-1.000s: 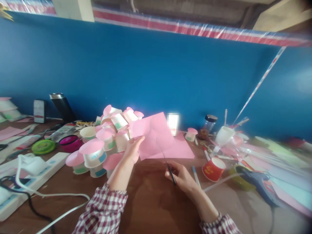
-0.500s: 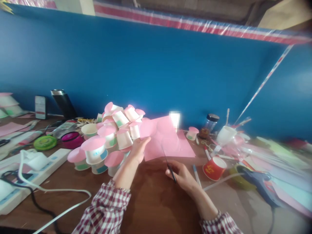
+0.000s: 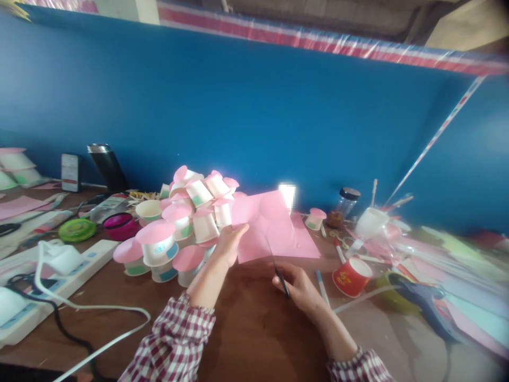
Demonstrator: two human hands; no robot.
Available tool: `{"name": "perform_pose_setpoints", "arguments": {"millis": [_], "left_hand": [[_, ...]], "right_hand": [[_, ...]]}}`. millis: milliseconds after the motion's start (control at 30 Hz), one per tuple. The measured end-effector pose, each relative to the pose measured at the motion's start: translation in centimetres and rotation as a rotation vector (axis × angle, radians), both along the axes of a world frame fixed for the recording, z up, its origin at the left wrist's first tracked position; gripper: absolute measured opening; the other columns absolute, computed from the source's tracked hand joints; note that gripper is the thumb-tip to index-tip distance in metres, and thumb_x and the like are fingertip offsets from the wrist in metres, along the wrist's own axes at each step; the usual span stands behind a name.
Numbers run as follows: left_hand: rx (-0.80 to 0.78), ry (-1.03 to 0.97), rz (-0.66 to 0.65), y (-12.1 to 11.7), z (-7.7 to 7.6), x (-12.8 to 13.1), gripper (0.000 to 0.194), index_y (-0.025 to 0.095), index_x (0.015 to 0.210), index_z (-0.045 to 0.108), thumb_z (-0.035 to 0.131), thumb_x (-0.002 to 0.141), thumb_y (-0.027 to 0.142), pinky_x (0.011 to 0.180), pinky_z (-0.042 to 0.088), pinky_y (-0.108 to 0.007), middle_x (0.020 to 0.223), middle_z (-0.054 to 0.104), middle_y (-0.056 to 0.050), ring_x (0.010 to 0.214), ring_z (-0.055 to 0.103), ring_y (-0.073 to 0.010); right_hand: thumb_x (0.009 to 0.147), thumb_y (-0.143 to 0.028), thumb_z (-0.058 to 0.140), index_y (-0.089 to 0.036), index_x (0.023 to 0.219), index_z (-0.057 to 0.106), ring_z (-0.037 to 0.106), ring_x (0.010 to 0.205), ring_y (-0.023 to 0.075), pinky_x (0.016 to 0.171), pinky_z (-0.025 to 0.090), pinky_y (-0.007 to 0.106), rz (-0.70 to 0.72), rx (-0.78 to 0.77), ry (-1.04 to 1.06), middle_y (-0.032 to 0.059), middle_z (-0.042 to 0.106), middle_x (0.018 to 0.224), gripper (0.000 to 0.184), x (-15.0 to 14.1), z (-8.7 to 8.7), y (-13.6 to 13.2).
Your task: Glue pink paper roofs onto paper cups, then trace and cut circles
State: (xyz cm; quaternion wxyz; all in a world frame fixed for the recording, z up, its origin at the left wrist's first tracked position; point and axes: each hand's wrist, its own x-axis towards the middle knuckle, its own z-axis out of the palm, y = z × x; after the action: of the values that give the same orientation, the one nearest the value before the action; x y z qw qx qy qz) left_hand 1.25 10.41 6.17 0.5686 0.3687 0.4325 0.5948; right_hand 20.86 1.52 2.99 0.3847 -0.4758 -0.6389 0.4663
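My left hand (image 3: pixel 228 245) grips the left edge of a sheet of pink paper (image 3: pixel 258 212), thumb on top. Round outlines show faintly on the sheet. In my right hand (image 3: pixel 299 285) are scissors (image 3: pixel 282 283) with black handles, their thin blades pointing up and away at the paper's lower edge. A second pink sheet (image 3: pixel 308 239) lies on the table beneath and to the right. Just left of my left hand stands a pile of paper cups (image 3: pixel 204 225), several topped with pink discs (image 3: pixel 155 232).
At the right are a red paper cup (image 3: pixel 352 277), a blue glue gun (image 3: pixel 427 302), a lidded jar (image 3: pixel 345 206) and a pen (image 3: pixel 322 286). A white power strip (image 3: pixel 93 262) with cables, a green tape roll (image 3: pixel 77 229) and a black flask (image 3: pixel 106 167) stand left.
The whole view has shifted slightly to the right. Both hands keep nearly the same pose, with the scissors still at the paper's lower edge.
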Motion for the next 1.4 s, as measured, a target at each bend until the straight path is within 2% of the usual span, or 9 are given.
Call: {"name": "perform_pose_setpoints", "arguments": {"millis": [600, 1033, 1233, 1400], "left_hand": [[-0.011, 0.040, 0.008, 0.03, 0.06, -0.14, 0.024, 0.015, 0.067, 0.066, 0.075, 0.061, 0.036, 0.058, 0.038, -0.027, 0.060, 0.059, 0.000, 0.059, 0.052, -0.0128], [-0.029, 0.027, -0.006, -0.09, 0.34, -0.10, 0.026, 0.013, 0.067, 0.065, 0.076, 0.060, 0.036, 0.056, 0.039, -0.027, 0.060, 0.061, -0.003, 0.059, 0.055, -0.0146], [-0.040, 0.002, -0.007, -0.27, 0.68, 0.06, 0.023, 0.014, 0.067, 0.066, 0.076, 0.060, 0.034, 0.056, 0.041, -0.027, 0.061, 0.062, -0.003, 0.060, 0.056, -0.0152], [-0.037, -0.001, 0.003, -0.16, 0.52, 0.03, 0.021, 0.015, 0.066, 0.067, 0.076, 0.060, 0.032, 0.058, 0.042, -0.028, 0.063, 0.064, -0.004, 0.061, 0.057, -0.0160]], "right_hand": [[0.074, -0.040, 0.068, -0.011, 0.109, 0.066, 0.051, 0.062, 0.0146, 0.055, 0.041, 0.025, -0.059, 0.032, -0.088, 0.0025, 0.062, 0.070, 0.045, -0.06, 0.02, 0.14], [0.074, -0.040, 0.068, -0.018, 0.110, 0.069, 0.061, 0.072, 0.0215, 0.064, 0.049, 0.031, -0.091, 0.040, -0.085, 0.0046, 0.070, 0.080, 0.042, -0.07, -0.06, 0.21], [0.074, -0.040, 0.068, -0.015, 0.110, 0.068, 0.061, 0.073, 0.0208, 0.065, 0.049, 0.031, -0.097, 0.050, -0.091, 0.0052, 0.070, 0.082, 0.044, 0.03, -0.23, 0.28], [0.075, -0.039, 0.067, -0.016, 0.110, 0.068, 0.057, 0.065, 0.0172, 0.059, 0.045, 0.028, -0.101, 0.039, -0.094, 0.0033, 0.068, 0.076, 0.043, 0.07, -0.49, 0.39]]}}
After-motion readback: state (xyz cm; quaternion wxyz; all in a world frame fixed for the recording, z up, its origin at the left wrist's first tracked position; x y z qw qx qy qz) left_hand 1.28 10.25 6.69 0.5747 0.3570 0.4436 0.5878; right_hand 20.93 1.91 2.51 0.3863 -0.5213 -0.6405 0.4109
